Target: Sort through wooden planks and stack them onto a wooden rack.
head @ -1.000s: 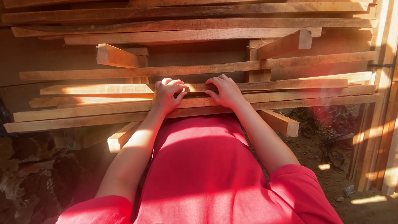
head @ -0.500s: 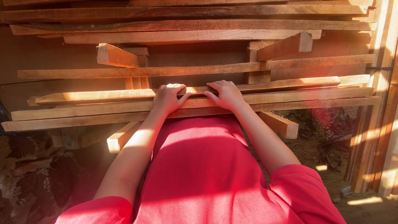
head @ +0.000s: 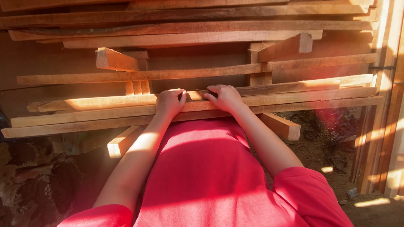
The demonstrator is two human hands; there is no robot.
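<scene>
Both hands lay side by side on one long wooden plank (head: pixel 105 102), the third from the near edge of the stack. The left hand (head: pixel 169 102) curled over the plank's far edge, its grip closed loosely around the wood with the fingers hidden behind it. The right hand (head: pixel 226 97) rested just beside it, palm down, fingers spread flat across the top, its grip open and pressing rather than clasping. That plank ran left to right across the scene and lay on two more long planks (head: pixel 84 119) nearer the person, the three overlapping like steps. Two short cross bearers (head: pixel 281 126) poked out from beneath them towards the person, one on the left and one on the right. Farther off, one thin plank (head: pixel 198 71) spanned the stack, with two short blocks (head: pixel 112 59) angled above it, one on each side. At least four more long planks (head: pixel 189 38) were stacked at the far end. The red shirt (head: pixel 210 176) filled the near middle.
</scene>
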